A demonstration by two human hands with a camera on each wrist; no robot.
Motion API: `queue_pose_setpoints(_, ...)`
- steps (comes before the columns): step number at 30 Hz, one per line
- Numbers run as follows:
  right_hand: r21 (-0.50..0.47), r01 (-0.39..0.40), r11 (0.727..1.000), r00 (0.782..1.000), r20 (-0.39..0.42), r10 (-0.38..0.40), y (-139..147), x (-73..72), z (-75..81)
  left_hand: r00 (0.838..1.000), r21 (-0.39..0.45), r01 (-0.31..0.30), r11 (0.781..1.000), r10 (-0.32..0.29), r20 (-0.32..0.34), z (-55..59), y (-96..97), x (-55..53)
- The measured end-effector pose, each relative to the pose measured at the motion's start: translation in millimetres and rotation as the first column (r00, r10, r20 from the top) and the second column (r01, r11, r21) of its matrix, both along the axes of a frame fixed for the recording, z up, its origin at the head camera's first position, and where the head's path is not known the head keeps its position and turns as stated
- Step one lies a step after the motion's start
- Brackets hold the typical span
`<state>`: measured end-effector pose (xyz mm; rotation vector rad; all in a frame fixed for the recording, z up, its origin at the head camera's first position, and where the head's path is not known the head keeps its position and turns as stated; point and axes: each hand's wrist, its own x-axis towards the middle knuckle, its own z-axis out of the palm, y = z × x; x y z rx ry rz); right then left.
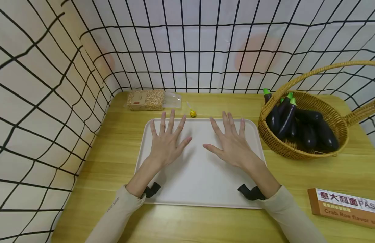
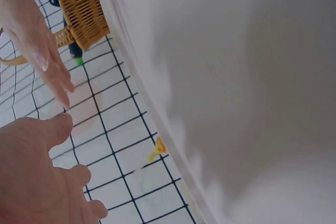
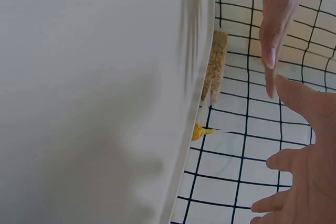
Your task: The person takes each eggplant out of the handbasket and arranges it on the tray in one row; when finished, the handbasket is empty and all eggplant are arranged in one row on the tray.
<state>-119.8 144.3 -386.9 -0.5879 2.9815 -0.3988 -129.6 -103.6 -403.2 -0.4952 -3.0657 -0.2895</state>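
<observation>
Both hands are over a white rectangular tray, palms down with fingers spread and nothing held. My left hand is above the tray's left half, its fingertips around the far rim. Mirroring it, my right hand is over the right half, thumb pointing inward. The left wrist view shows the left hand beside the tray, with soft shadows cast on the white surface. From the right wrist, the right hand shows fingers apart. Just beyond the far rim lies a small yellow item with a thin pale end.
A wicker basket with a tall handle stands at the right, holding several eggplants. Behind the tray lies a clear bag of tan grains. An orange-brown pasta box lies front right. Black wire mesh borders the table's back and sides.
</observation>
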Motion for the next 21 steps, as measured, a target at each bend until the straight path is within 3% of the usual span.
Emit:
queue_pose_setpoints(6, -0.007, 0.013, 1.000, 1.000, 0.028, -0.013, 10.3, 0.0, 5.2, 0.999, 0.017, -0.014, 1.000, 0.014, 0.029, 2.5, -9.8, -1.3)
queue_pose_setpoints(14, -0.118, 0.012, 0.993, 0.984, 0.179, 0.009, 41.8, 10.7, 31.6, 0.991, 0.143, -0.012, 0.990, -0.008, 0.136, 8.0, -47.1, -10.2)
queue_pose_setpoints(18, -0.154, 0.048, 0.987, 0.961, 0.276, -0.004, 64.9, 18.7, 46.8, 0.979, 0.177, 0.002, 0.984, -0.039, 0.200, 8.5, -71.3, -15.4)
queue_pose_setpoints(21, -0.203, 0.072, 0.977, 0.952, 0.306, -0.007, 82.5, 23.7, 54.8, 0.961, 0.225, 0.018, 0.974, -0.079, 0.266, 6.5, -90.2, -20.1)
